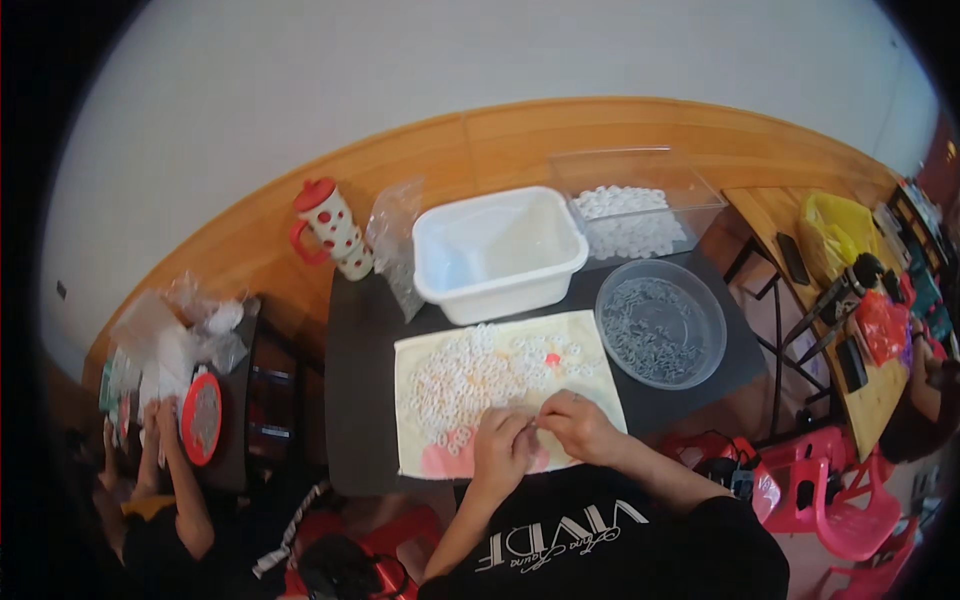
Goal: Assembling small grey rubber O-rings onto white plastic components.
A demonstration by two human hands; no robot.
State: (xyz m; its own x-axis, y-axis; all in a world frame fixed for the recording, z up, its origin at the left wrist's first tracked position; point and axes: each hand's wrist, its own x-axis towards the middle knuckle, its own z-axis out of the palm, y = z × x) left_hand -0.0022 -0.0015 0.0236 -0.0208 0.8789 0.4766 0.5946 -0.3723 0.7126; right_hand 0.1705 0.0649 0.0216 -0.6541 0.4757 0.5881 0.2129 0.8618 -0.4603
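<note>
My left hand (503,445) and my right hand (578,425) meet over the near edge of a pale cloth mat (583,330). The fingers of each are closed in a pinch, almost touching; what they hold is too small to make out. Just beyond them lies a wide spread of small white rings (463,375), with a smaller group of rings (540,360) to its right. A small red piece (552,359) sits among that group. Right of the mat stands a round see-through tub (714,340) holding many small grey metal pieces (648,325).
Behind the mat is a white basin (497,305). A see-through box (690,210) holds white pieces (625,205). At the back left stand a spotted tumbler (338,232) and a plastic bag (398,240). Other people's hands (160,415) work by a red tray (202,420). Pink stools (850,500) stand right.
</note>
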